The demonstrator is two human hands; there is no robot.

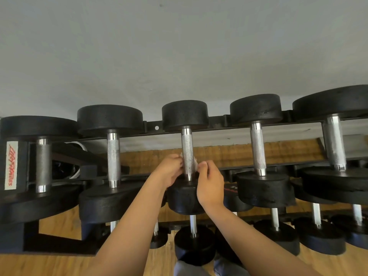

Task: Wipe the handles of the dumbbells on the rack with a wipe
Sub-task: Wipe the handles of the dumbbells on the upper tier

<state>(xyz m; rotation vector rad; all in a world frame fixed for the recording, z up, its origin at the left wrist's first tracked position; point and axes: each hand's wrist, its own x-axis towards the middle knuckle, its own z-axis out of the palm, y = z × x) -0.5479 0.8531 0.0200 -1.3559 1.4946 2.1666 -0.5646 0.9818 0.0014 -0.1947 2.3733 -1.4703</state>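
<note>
So you've got both hands up at the middle dumbbell (185, 114) on the top shelf of the rack (149, 126), the third one in from the rack's left end out of the five you can see in that row. The wipe (196, 165) is on the lower part of that dumbbell's knurled metal handle (187, 146), just above the near weight head. Only small white bits of it show, poking out on either side of the bar. Your left hand (171, 170) comes in from the left with its fingers (177, 160) curled in and pinching the wipe against the handle. Your right hand (211, 182) is on the other side, with its fingers (203, 166) bent in and pinching the other end of the wipe right beside the bar. So both hands are clamped on the wipe with the handle sitting between them. How far the wipe goes round the back of the bar, I can't tell. The neighbouring dumbbells, one on the left (114, 156) and one on the right (257, 148), sit close by but aren't touched. At the rack's left end there's a white label with red lettering (11, 165) beside the end dumbbell (42, 164). More dumbbells sit on the lower shelf (194, 242), under your forearms. There's a grey wall (179, 46) behind the rack and a wood floor (59, 263) below it.
</note>
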